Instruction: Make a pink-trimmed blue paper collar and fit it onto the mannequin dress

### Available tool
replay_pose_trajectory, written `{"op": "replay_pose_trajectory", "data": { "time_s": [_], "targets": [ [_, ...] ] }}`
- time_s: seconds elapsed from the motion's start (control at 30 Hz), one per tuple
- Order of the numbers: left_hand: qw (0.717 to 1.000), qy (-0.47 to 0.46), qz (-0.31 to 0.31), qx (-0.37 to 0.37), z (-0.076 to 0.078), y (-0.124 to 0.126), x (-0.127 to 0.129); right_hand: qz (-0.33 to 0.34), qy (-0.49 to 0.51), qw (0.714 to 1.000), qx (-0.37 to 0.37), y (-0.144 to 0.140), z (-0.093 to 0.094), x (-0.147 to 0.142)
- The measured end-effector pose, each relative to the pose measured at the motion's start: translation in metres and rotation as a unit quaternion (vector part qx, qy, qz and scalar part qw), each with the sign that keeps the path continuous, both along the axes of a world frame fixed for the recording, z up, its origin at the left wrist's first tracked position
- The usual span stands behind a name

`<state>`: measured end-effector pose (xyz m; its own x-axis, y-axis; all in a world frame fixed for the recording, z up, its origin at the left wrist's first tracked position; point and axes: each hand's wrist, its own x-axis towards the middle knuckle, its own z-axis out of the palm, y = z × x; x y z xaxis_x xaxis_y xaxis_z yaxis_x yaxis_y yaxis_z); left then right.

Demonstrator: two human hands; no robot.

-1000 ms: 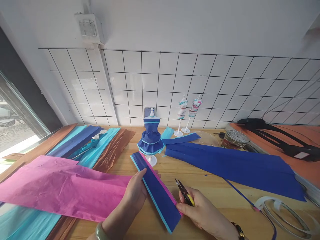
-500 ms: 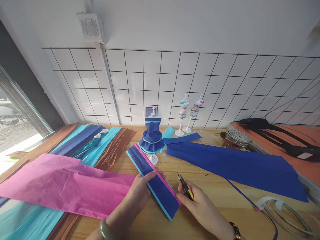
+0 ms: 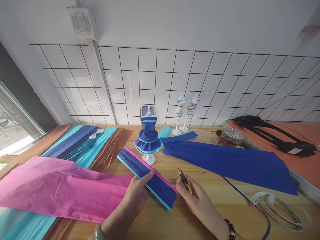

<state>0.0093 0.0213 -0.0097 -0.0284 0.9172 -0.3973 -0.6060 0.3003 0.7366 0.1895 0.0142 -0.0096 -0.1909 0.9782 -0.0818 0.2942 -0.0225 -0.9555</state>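
My left hand grips a dark blue crepe paper strip, thumb on top and fingers underneath. One long edge of the strip is light blue, the other pink. In my right hand are small black and yellow thread snips, blades pointing up and away. The right fingertips are close to the strip's pink edge near its lower right end; whether they touch it I cannot tell. Behind the strip stands a mini mannequin in a blue tiered paper dress with light blue trim.
Pink paper covers brown, turquoise and blue sheets on the left. A large blue sheet lies at right, near a tape roll. Two bare mannequins, a glass jar and a black strap-like object are farther back.
The view has shifted slightly. The strip lies at a flatter angle, its lower right end raised a little. Both hands keep hold of the same things.
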Motion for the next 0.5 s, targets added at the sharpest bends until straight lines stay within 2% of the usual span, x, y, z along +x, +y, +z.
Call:
{"op": "replay_pose_trajectory", "data": {
  "time_s": [0.1, 0.5],
  "targets": [
    [1.0, -0.001, -0.004, 0.0, -0.0001, -0.0006, 0.0012, -0.006, 0.001, 1.0, 0.029, 0.0, -0.0013, -0.0017],
    [1.0, 0.018, 0.008, -0.007, -0.0049, 0.0056, -0.0069, -0.02, -0.02, 0.999, 0.04, 0.0043, 0.0, 0.0024]
  ]
}}
